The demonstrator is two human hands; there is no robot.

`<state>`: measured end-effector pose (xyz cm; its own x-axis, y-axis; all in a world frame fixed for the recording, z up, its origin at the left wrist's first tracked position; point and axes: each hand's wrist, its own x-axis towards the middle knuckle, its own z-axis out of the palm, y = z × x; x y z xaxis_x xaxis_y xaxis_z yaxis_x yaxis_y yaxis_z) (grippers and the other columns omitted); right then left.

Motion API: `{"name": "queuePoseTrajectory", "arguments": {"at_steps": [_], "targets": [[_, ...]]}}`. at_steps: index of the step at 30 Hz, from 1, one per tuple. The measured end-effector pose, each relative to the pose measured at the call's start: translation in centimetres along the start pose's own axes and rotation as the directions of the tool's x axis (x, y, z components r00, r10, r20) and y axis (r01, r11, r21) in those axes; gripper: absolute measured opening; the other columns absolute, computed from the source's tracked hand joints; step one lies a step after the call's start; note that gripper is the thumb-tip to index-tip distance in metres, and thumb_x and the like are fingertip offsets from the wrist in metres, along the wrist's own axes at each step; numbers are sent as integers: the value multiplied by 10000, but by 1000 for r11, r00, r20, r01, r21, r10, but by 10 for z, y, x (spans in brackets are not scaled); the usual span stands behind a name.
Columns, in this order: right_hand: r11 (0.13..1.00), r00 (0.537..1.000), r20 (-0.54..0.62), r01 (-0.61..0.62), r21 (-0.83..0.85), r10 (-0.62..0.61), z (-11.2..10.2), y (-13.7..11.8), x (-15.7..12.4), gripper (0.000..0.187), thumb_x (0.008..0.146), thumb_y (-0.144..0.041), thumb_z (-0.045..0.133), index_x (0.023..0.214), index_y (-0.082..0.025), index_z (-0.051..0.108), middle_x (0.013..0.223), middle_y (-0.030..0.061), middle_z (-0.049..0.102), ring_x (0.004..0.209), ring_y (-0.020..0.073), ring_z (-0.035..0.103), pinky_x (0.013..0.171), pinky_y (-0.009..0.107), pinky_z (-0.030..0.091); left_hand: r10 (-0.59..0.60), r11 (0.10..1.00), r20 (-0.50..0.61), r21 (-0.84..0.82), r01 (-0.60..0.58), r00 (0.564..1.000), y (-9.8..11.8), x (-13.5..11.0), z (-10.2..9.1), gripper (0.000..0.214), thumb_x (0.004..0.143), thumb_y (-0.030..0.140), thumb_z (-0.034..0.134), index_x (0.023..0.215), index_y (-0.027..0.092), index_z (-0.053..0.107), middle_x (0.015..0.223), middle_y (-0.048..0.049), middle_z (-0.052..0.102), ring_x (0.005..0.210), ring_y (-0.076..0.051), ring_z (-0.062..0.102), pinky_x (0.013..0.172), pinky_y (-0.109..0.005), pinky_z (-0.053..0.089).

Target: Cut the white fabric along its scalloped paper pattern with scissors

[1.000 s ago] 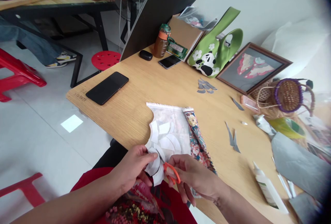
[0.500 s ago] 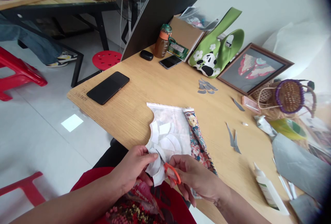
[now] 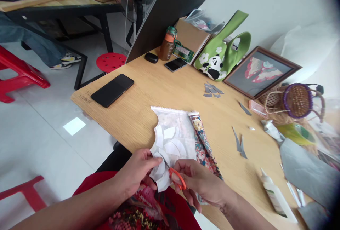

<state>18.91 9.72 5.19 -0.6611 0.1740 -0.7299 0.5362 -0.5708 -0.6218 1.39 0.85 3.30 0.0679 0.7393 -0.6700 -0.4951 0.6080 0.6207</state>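
Note:
Orange-handled scissors (image 3: pixel 177 178) are in my right hand (image 3: pixel 198 180), its fingers wrapped through the loops. Their blades lie over the edge of a floral fabric (image 3: pixel 204 145), whose pale back side faces up and whose right part is folded over to show the flowers. Several curved white paper pieces (image 3: pixel 174 147) rest on that pale side. My left hand (image 3: pixel 140 170) pinches the fabric's near left edge beside the blades, thumb on top. How far the blades are apart is hard to make out.
On the wooden table (image 3: pixel 143 88) are a black phone (image 3: pixel 113 90), grey cut pieces (image 3: pixel 212 89) and a white glue bottle (image 3: pixel 277 196). Behind stand a drink bottle (image 3: pixel 167 46), a green panda bag (image 3: pixel 215 63), a framed butterfly picture (image 3: pixel 262 72) and a woven basket (image 3: pixel 297 101).
The view has shifted very slightly. My hands, the scissors and the fabric stay in nearly the same place.

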Motion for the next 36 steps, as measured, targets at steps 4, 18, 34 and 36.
{"name": "queuePoseTrajectory", "arguments": {"at_steps": [4, 18, 34, 36], "targets": [[1000, 999, 30, 19, 22, -19, 0, 1, 1, 469, 713, -530, 775, 789, -143, 520, 686, -14, 632, 370, 33, 522, 265, 105, 421, -8, 1000, -5, -14, 8, 1000, 0, 0, 0, 316, 665, 437, 697, 735, 143, 602, 576, -6, 634, 464, -107, 562, 348, -169, 448], [1000, 1000, -7, 7, -9, -7, 1, -2, 0, 506, 688, -572, 781, 775, -154, 508, 650, -19, 624, 353, 24, 491, 257, 107, 407, -21, 999, -18, -34, 20, 1000, 2, -1, 1, 307, 643, 431, 717, 694, 150, 603, 553, 9, 614, 439, -95, 534, 355, -174, 432], [999, 1000, -16, -10, -49, 9, 2, -6, -2, 486, 686, -538, 795, 771, -159, 503, 616, -38, 601, 345, 18, 471, 260, 99, 370, 18, 999, -3, -39, -18, 1000, 2, -1, -2, 355, 676, 469, 732, 730, 139, 611, 541, 25, 545, 451, -108, 531, 348, -191, 463], [1000, 1000, -7, -4, -31, 4, 1, -6, -2, 491, 673, -530, 809, 767, -158, 503, 623, -36, 606, 349, 21, 477, 256, 100, 378, 17, 999, -5, -33, -17, 1000, 2, -1, -2, 335, 682, 450, 726, 745, 139, 619, 550, 24, 546, 458, -108, 533, 349, -190, 466]]}}
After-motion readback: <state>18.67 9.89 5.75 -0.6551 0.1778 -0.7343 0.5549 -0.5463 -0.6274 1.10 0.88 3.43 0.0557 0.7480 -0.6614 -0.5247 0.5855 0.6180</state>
